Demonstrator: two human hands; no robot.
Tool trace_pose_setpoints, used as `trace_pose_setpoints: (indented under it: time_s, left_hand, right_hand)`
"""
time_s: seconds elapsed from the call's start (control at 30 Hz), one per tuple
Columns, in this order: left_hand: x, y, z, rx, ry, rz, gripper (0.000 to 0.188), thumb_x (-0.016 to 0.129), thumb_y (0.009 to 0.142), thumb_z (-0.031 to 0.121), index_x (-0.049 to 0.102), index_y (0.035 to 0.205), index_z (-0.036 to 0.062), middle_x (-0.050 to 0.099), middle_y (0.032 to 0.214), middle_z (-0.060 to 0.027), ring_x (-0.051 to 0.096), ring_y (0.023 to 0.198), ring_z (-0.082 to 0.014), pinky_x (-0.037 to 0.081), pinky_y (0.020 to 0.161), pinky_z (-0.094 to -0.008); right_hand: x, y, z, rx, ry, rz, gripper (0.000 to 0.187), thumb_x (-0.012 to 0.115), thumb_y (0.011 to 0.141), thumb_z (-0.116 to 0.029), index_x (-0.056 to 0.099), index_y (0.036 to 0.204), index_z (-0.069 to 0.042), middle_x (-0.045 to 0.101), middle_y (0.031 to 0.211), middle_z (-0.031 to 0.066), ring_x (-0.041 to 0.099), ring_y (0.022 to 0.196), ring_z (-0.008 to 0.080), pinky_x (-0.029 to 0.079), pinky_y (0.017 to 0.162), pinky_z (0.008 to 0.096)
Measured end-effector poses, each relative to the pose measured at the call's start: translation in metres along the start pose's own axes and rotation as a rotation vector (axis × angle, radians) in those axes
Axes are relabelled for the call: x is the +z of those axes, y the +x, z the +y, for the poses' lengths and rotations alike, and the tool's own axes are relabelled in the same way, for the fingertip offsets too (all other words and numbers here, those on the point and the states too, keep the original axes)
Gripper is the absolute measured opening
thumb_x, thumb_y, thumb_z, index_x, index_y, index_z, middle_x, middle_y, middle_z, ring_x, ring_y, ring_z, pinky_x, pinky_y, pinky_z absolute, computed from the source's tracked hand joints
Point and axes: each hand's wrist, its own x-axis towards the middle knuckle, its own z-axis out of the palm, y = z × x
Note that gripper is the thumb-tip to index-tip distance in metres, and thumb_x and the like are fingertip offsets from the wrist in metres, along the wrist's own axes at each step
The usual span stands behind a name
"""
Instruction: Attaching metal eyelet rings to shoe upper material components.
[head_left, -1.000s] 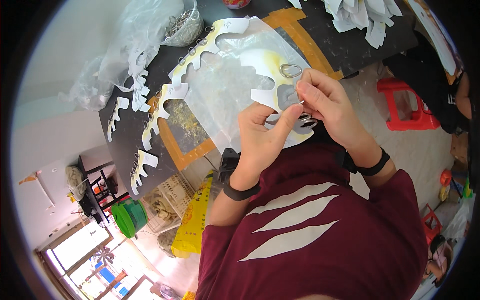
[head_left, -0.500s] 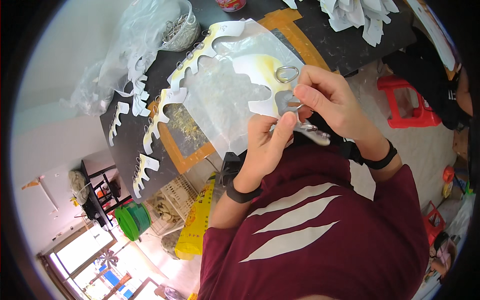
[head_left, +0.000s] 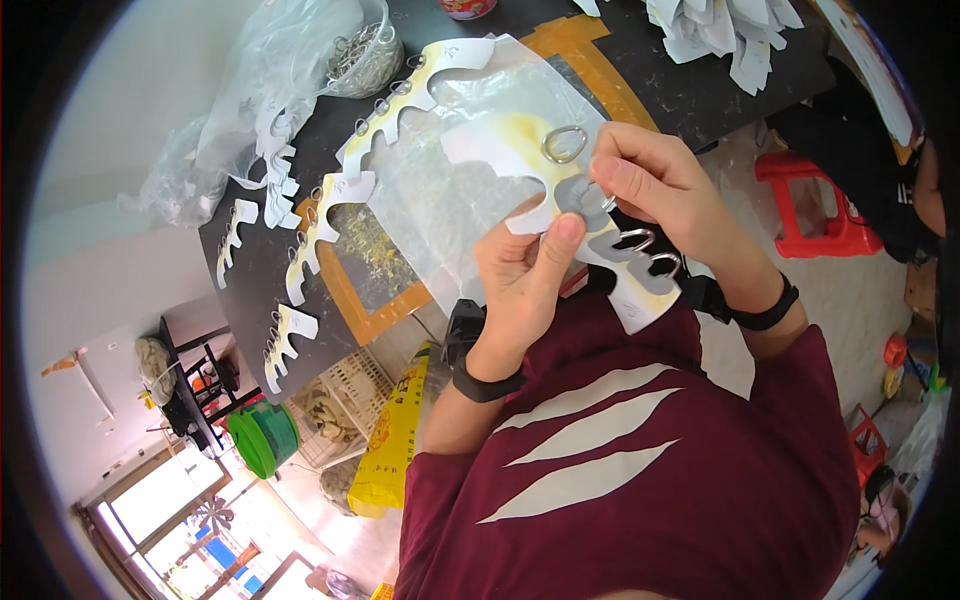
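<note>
A white scalloped paper strip (head_left: 500, 148), yellow-stained along one edge, is held up in front of me. My left hand (head_left: 522, 275) grips it near its middle, thumb on top. My right hand (head_left: 655, 180) is closed in a pinch at the strip's edge, on a metal ring (head_left: 608, 203) that its fingers partly hide. One rounded metal ring (head_left: 565, 145) sits on the strip above that spot. Two more metal rings (head_left: 663, 265) stick out from the strip's near end, below my right hand.
A clear plastic sheet (head_left: 420, 215) covers part of the black table (head_left: 690, 95), with brown tape (head_left: 405, 303) around it. Several ringed paper strips (head_left: 318, 235) lie to the left. A clear tub of metal rings (head_left: 362, 62) and a heap of paper strips (head_left: 715, 30) are at the back.
The strip has turned in my hands, so its near end now faces up and shows its rings. My left hand has shifted slightly left and down; my right hand still pinches at the edge.
</note>
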Motion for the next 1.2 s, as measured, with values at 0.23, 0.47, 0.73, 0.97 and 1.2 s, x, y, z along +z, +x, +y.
trace_pose_setpoints:
  time_s: [0.23, 0.47, 0.73, 0.97, 1.2]
  left_hand:
    - [-0.044, 0.012, 0.015, -0.340, -0.183, -0.325, 0.040, 0.045, 0.092, 0.019, 0.042, 0.125, -0.0026, 0.058, 0.105, -0.0146, 0.057, 0.087, -0.0170, 0.045, 0.075, -0.0277]
    - [-0.050, 0.052, 0.051, -0.507, 0.392, -0.381, 0.040, 0.055, 0.087, 0.028, 0.055, 0.113, -0.0014, 0.062, 0.098, -0.0106, 0.058, 0.089, -0.0145, 0.047, 0.074, -0.0258]
    - [-0.066, 0.050, 0.002, -0.661, 0.484, -0.259, 0.024, 0.062, 0.084, 0.022, 0.064, 0.095, 0.0000, 0.062, 0.082, -0.0018, 0.056, 0.069, -0.0079, 0.048, 0.057, -0.0214]
    - [-0.052, 0.040, -0.005, -0.723, 0.252, -0.135, 0.029, 0.059, 0.087, 0.026, 0.064, 0.096, -0.0015, 0.061, 0.082, -0.0031, 0.057, 0.070, -0.0085, 0.049, 0.053, -0.0210]
    - [-0.040, 0.036, -0.004, -0.597, 0.259, -0.135, 0.026, 0.059, 0.087, 0.024, 0.065, 0.094, 0.0002, 0.057, 0.074, 0.0001, 0.050, 0.063, -0.0053, 0.042, 0.051, -0.0195]
  right_hand:
    - [-0.036, 0.024, -0.026, -0.253, -0.498, -0.244, 0.025, 0.053, 0.088, -0.020, 0.048, 0.073, -0.001, 0.039, 0.058, 0.0048, 0.040, 0.055, 0.0125, 0.033, 0.053, 0.0286]
    - [-0.017, 0.079, -0.060, -0.477, -1.300, -0.830, 0.012, 0.061, 0.073, -0.015, 0.058, 0.070, -0.005, 0.054, 0.066, 0.0067, 0.054, 0.061, 0.0256, 0.040, 0.054, 0.0352]
    - [-0.010, 0.077, 0.013, -0.502, -1.016, -0.328, 0.010, 0.061, 0.078, -0.017, 0.059, 0.081, -0.008, 0.054, 0.069, 0.0033, 0.056, 0.064, 0.0170, 0.042, 0.055, 0.0285]
    - [-0.002, -0.019, 0.058, 0.167, 0.176, 0.196, 0.021, 0.064, 0.083, -0.012, 0.045, 0.086, -0.005, 0.053, 0.085, 0.0007, 0.051, 0.076, 0.0057, 0.040, 0.064, 0.0197]
    - [0.006, -0.021, 0.062, 0.217, 0.347, 0.175, 0.024, 0.067, 0.080, -0.006, 0.043, 0.084, -0.006, 0.054, 0.090, 0.0050, 0.053, 0.086, 0.0083, 0.043, 0.074, 0.0225]
